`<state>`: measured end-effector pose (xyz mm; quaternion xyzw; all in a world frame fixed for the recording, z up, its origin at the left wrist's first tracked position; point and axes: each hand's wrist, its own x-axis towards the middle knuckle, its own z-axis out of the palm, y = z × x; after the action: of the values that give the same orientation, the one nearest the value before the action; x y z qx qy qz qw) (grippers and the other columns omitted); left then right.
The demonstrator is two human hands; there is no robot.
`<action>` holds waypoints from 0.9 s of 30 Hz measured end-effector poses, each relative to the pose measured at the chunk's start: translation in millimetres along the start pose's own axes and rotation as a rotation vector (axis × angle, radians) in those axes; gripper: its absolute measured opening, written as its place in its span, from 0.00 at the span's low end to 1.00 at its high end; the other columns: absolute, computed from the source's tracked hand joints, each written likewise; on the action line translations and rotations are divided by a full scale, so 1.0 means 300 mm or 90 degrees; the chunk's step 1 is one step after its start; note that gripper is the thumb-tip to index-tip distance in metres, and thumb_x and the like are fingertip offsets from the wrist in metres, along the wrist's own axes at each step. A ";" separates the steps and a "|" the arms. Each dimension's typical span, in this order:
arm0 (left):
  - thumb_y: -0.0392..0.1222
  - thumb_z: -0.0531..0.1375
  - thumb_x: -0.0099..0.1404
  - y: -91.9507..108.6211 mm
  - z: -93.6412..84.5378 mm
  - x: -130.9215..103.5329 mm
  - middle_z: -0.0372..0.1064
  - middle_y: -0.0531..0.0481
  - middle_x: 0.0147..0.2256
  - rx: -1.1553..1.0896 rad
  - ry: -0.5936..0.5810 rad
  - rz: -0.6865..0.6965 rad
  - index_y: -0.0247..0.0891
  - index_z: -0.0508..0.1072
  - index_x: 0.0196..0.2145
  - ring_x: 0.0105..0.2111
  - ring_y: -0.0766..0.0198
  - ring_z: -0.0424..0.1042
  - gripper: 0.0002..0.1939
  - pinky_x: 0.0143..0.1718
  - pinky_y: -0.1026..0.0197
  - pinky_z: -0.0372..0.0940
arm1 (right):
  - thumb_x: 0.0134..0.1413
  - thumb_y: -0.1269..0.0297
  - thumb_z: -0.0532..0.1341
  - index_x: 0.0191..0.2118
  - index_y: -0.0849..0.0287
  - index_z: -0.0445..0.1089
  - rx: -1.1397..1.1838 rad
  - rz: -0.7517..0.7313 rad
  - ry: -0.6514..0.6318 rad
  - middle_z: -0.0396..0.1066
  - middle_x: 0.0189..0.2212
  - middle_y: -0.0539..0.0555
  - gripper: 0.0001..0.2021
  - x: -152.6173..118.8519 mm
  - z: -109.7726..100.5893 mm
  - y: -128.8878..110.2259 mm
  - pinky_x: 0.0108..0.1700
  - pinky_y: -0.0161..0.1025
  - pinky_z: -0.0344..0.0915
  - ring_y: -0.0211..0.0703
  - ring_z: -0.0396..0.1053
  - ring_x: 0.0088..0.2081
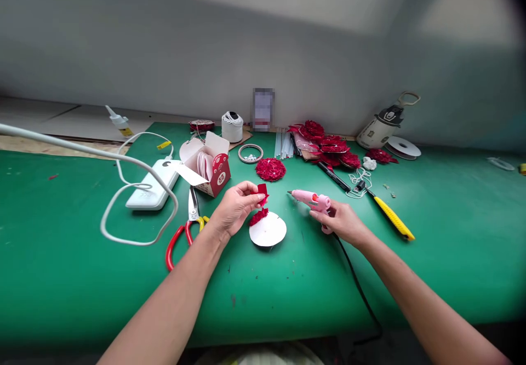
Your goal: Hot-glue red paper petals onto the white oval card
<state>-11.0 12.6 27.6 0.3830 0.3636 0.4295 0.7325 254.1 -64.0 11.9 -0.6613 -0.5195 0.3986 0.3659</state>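
Note:
Between thumb and fingers, my left hand [237, 207] pinches a strip of red ribbon [262, 190]. Just below it a white paper disc [269, 231] lies on the green mat, with a small patch of gathered red ribbon [258, 217] on its upper left edge. To the right, my right hand [343, 221] is wrapped around a pink glue gun [310, 198], whose nozzle points left, apart from the ribbon and the disc. A black cord runs from the gun over the mat's front edge. Behind the disc sits a round red ribbon rosette [270, 169].
Scissors [192, 217] lie by my left forearm, near an open box [209, 170] and a white power bank [154, 187] with a looping cable. Glue sticks [283, 144], several red rosettes [335, 144] and a tape roll [250, 153] are behind. A yellow cutter [392, 216] lies right.

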 end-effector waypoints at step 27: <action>0.39 0.72 0.49 -0.017 0.023 -0.029 0.71 0.51 0.27 0.070 -0.070 0.017 0.35 0.69 0.30 0.27 0.64 0.74 0.16 0.32 0.62 0.68 | 0.39 0.59 0.70 0.25 0.61 0.74 0.420 0.034 0.047 0.67 0.19 0.48 0.10 -0.003 0.338 -0.225 0.25 0.34 0.56 0.33 0.59 0.21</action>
<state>-6.6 1.2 27.9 0.4505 0.3410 0.3971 0.7233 135.2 -44.8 30.5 -0.5344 -0.3311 0.5310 0.5682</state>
